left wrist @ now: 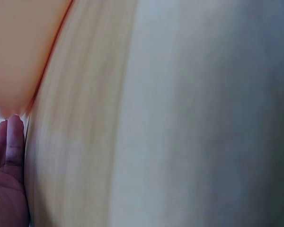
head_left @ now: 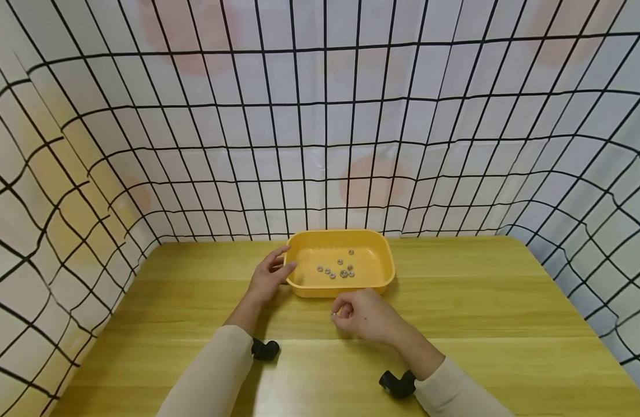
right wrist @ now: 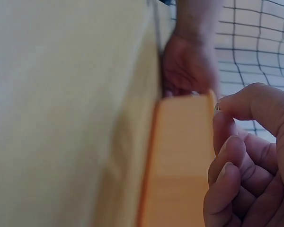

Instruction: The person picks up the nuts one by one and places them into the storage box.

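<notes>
A yellow plastic tray (head_left: 340,292) sits at the far side of the table, with several small metal nuts (head_left: 343,273) scattered on its floor. My left hand (head_left: 267,278) holds the tray's left end, thumb over the rim and other fingers against the outer wall; in the left wrist view its fingertips (left wrist: 15,137) meet that wall. Just in front of the tray's near side, my right hand (head_left: 369,315) pinches a small shiny metal nut (right wrist: 217,108) between thumb and index finger. Its remaining fingers are curled toward the palm.
The wood-grain table (head_left: 320,370) runs up to a white curtain with a black grid (head_left: 320,127), which also closes off both sides. A black wrist camera (head_left: 266,350) is strapped at the left wrist, another wrist camera (head_left: 398,384) at the right.
</notes>
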### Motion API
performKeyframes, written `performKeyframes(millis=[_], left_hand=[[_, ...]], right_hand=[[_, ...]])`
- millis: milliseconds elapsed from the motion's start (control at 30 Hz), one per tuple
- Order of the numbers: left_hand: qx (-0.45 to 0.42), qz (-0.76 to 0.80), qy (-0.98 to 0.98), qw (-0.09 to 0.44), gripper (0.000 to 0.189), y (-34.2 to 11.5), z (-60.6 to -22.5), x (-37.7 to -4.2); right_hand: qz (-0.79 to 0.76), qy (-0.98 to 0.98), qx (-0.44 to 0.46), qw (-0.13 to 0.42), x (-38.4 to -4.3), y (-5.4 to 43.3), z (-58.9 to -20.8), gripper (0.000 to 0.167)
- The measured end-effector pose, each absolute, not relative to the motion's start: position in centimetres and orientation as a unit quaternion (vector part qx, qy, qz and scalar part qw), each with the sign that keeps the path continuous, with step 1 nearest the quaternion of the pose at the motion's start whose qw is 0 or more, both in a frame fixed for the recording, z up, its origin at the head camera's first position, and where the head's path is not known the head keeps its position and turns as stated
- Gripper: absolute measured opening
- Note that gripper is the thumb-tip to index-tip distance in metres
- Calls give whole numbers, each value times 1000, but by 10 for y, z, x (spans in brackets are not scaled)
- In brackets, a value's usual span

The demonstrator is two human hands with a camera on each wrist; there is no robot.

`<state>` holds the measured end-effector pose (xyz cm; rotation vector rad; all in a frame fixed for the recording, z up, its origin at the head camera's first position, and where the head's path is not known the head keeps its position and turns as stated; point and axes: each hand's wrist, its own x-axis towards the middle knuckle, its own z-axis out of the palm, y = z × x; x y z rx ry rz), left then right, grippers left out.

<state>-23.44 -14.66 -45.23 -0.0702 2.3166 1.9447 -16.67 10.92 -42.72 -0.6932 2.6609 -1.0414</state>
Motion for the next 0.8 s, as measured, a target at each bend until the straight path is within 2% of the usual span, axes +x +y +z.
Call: performKeyframes(millis=[333,600,800], left_hand=[[-25,644,764,44,55,-150,-482,-249],[-23,640,767,36,53,-150,-481,-248],[-25,640,767,49,55,-150,-479,-248]], right_hand=[[-330,925,-184,43,-186,137,-405,6],[-272,947,-167,22,-211,148,-397,10],[-238,961,-140,7,-237,152,-398,16]])
